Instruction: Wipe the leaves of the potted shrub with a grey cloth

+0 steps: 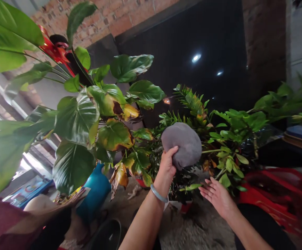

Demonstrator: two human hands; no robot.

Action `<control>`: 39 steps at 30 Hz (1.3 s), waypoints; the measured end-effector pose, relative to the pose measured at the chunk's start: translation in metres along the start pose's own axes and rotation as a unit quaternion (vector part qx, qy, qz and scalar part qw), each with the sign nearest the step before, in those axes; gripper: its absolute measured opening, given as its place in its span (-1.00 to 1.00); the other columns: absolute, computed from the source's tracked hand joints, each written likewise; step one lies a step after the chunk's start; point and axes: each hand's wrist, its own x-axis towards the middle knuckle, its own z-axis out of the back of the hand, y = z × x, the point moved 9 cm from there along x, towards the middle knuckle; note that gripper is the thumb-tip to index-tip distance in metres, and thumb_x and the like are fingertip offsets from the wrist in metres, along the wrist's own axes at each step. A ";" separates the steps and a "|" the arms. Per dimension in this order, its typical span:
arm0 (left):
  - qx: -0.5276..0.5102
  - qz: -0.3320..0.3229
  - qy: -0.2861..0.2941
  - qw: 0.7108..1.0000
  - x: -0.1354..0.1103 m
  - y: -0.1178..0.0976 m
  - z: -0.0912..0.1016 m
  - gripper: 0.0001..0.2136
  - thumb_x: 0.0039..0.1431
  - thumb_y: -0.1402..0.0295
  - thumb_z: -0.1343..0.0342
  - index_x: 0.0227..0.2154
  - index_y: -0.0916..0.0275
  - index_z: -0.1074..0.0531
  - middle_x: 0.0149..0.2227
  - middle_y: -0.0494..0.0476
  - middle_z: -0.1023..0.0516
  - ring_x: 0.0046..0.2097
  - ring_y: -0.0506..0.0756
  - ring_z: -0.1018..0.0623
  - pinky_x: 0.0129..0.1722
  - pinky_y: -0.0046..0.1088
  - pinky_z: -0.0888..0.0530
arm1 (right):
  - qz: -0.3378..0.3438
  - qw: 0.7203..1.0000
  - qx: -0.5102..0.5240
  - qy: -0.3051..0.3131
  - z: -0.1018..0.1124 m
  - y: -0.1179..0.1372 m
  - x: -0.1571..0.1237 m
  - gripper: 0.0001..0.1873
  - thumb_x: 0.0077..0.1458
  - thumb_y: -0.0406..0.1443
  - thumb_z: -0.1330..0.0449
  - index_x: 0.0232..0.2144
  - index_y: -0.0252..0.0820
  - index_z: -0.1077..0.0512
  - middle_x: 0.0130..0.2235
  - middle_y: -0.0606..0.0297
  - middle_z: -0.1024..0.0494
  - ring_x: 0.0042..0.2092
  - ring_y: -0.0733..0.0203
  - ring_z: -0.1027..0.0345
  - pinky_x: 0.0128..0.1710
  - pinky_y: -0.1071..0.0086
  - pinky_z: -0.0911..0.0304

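My left hand (168, 164) is raised and closed on a bunched grey cloth (182, 143), which it holds against the leaves of a small bushy plant (226, 139). A pale bangle (158, 194) sits on that wrist. My right hand (217, 195) is lower and to the right, palm up with fingers stretched out, holding nothing, just beneath the plant's lower leaves.
A tall plant with big green and yellowing leaves (88, 118) fills the left, a red bow (53, 48) behind it. A blue pot (95, 191) stands below. Another person's arm and dark red sleeve (15, 218) lie at lower left. Red plastic (270, 194) is at right.
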 end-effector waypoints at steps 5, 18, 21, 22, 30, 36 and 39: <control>0.098 0.179 -0.001 0.979 -0.039 0.063 0.036 -0.80 -0.39 0.56 -0.17 -0.55 0.29 -0.46 -0.60 0.09 -0.52 -0.56 0.08 -0.44 -0.49 -0.40 -0.41 | 0.001 0.999 -0.018 -0.046 0.018 -0.002 0.010 -0.88 -0.06 -0.18 -0.20 -0.47 -0.09 -0.39 -0.58 0.33 -0.56 -0.50 0.10 -0.49 -0.47 0.26 -0.40; 0.043 0.030 -0.017 0.998 -0.026 0.025 0.049 -0.64 -0.48 0.41 -0.30 -0.44 0.29 -0.49 -0.45 0.09 -0.58 -0.41 0.09 -0.50 -0.34 -0.38 -0.44 | 0.015 0.999 0.038 0.021 -0.004 0.004 0.000 -0.94 -0.03 -0.25 -0.19 -0.45 -0.09 -0.41 -0.48 0.32 -0.58 -0.39 0.13 -0.53 -0.40 0.31 -0.43; 0.141 0.142 0.048 0.979 -0.052 0.062 0.069 -0.66 -0.51 0.50 -0.22 -0.46 0.33 -0.51 -0.52 0.11 -0.57 -0.47 0.12 -0.49 -0.43 -0.37 -0.41 | 0.002 1.000 0.019 -0.012 0.008 -0.001 0.007 -0.90 -0.07 -0.23 -0.22 -0.53 -0.09 -0.37 -0.63 0.37 -0.49 -0.55 0.15 -0.43 -0.56 0.34 -0.36; 0.160 0.169 0.069 0.970 -0.062 0.068 0.075 -0.67 -0.52 0.52 -0.19 -0.49 0.33 -0.52 -0.55 0.10 -0.56 -0.49 0.12 -0.48 -0.46 -0.38 -0.39 | 0.000 1.000 0.010 -0.024 0.013 -0.002 0.009 -0.88 -0.09 -0.22 -0.23 -0.54 -0.09 -0.36 -0.64 0.37 -0.48 -0.57 0.15 -0.42 -0.58 0.34 -0.34; -0.009 0.035 0.002 0.999 -0.052 -0.009 0.078 -0.74 -0.54 0.48 -0.26 -0.58 0.29 -0.48 -0.57 0.04 -0.54 -0.52 0.07 -0.49 -0.45 -0.44 -0.42 | 0.014 1.000 -0.006 -0.022 0.012 0.002 0.011 -0.93 -0.05 -0.25 -0.19 -0.47 -0.11 -0.36 -0.52 0.26 -0.56 -0.44 0.10 -0.49 -0.38 0.25 -0.40; 0.089 0.093 -0.027 0.991 -0.061 0.040 0.095 -0.68 -0.53 0.51 -0.26 -0.50 0.32 -0.50 -0.57 0.09 -0.56 -0.53 0.08 -0.49 -0.49 -0.42 -0.42 | -0.002 1.000 0.002 0.003 0.007 -0.002 0.008 -0.90 -0.08 -0.26 -0.23 -0.46 -0.13 -0.39 -0.52 0.23 -0.59 -0.47 0.11 -0.49 -0.42 0.28 -0.38; 0.081 0.136 0.028 0.987 -0.079 0.049 0.105 -0.67 -0.57 0.56 -0.20 -0.52 0.35 -0.51 -0.57 0.14 -0.56 -0.52 0.13 -0.50 -0.50 -0.41 -0.41 | -0.014 1.000 0.007 0.013 0.007 -0.002 0.006 -0.90 -0.10 -0.28 -0.24 -0.46 -0.16 -0.41 -0.54 0.21 -0.59 -0.52 0.14 -0.46 -0.48 0.33 -0.36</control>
